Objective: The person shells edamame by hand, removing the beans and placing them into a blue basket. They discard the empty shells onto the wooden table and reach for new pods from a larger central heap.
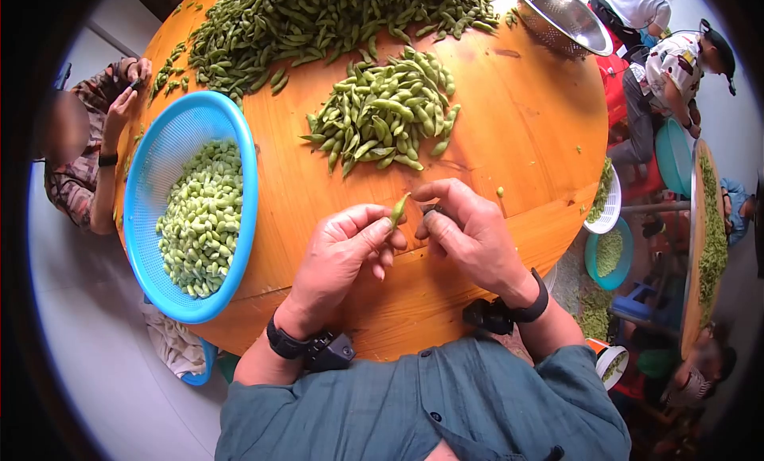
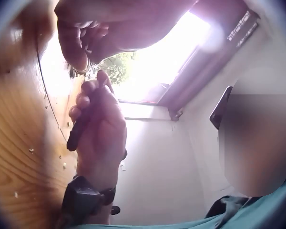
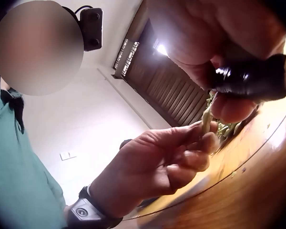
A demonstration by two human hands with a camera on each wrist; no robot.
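Clothing: teal woven button-front shirt [image 1: 374, 397], small dark round buttons [image 1: 435, 417], short loose sleeves [image 1: 577, 381] | Wristwear: black bands [image 1: 538, 296], boxy black-and-grey cameras [image 1: 330, 351] | Headwear: black rectangular camera unit [image 3: 92, 28], thin black cable [image 3: 83, 7]

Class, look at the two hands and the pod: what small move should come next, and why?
Probably the right hand should press the pod open: the left hand pinches it, the right is close to its tip, and shelled beans lie in the blue basket.

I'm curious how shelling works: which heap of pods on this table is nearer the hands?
The small heap; the large heap lies farther away, beyond it.
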